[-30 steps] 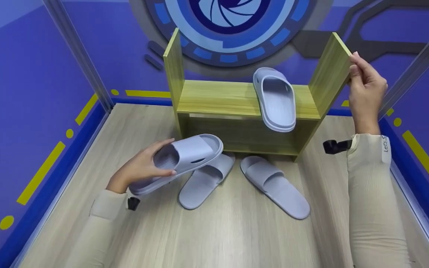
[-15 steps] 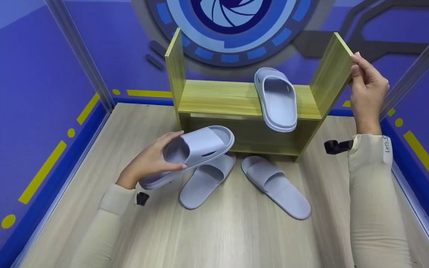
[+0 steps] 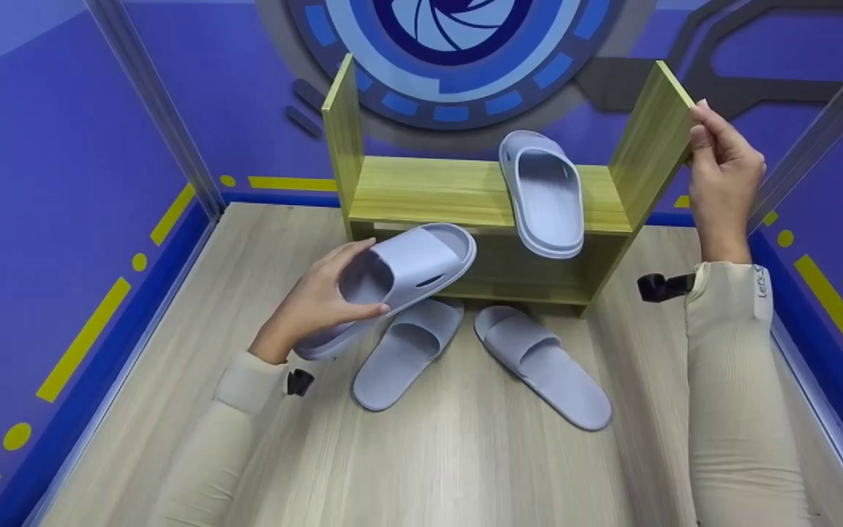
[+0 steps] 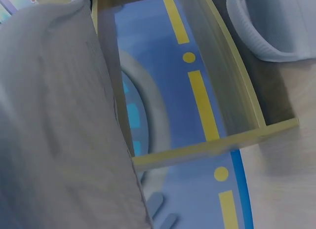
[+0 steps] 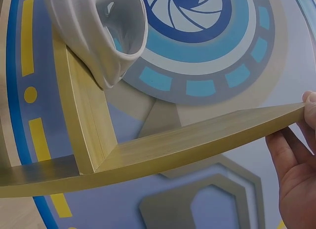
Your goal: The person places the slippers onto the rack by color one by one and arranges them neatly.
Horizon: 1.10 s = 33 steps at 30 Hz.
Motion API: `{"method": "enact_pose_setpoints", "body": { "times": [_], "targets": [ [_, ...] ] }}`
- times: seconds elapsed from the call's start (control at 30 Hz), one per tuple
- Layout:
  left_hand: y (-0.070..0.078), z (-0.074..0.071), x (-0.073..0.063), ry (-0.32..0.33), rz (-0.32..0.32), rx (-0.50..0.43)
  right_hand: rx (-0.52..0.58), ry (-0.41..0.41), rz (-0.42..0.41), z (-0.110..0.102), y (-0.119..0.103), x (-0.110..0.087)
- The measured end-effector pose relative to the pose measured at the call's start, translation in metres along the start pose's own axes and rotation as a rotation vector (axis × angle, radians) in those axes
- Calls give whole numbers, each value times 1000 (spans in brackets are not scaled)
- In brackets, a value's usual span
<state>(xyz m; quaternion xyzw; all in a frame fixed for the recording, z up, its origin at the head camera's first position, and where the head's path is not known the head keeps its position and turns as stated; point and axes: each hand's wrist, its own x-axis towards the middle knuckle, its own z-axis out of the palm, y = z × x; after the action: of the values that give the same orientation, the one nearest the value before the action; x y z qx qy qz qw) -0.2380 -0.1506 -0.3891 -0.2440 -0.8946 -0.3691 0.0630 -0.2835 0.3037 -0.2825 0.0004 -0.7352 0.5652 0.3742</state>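
My left hand [image 3: 323, 296] grips a grey slide slipper [image 3: 421, 256] across its middle, thumb on the near side and fingers on the far side. The slipper is raised in front of the shelf, its toe pointing to the far right. With thumb and fingers, my right hand [image 3: 725, 176] pinches the front edge of the right side panel of a small wooden shelf rack [image 3: 429, 190]. A second grey slipper [image 3: 549, 194] lies on the upper board, its heel jutting past the front edge; the right wrist view also shows this slipper [image 5: 98, 31].
On the wood-look floor [image 3: 421, 476] in front of the rack lie two more grey slippers, a left one [image 3: 399, 362] and a right one [image 3: 564, 380], toes toward the rack. Blue printed walls [image 3: 63, 146] close in behind and on both sides.
My left hand has carried its slipper up, rightward and toward the rack. My right hand keeps its hold on the side panel, and the other slippers lie as before.
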Motion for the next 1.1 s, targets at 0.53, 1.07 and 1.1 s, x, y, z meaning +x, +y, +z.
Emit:
{"method": "enact_pose_setpoints", "body": {
  "times": [0.53,1.07,1.1],
  "targets": [
    [16,3,32,133,-41,39,10,5,-1,0,2,0],
    [34,24,69,208,-128,204,-38,15,-7,-1,12,6],
    [36,25,71,210,-135,207,-39,14,-7,-1,11,5]
  ]
}}
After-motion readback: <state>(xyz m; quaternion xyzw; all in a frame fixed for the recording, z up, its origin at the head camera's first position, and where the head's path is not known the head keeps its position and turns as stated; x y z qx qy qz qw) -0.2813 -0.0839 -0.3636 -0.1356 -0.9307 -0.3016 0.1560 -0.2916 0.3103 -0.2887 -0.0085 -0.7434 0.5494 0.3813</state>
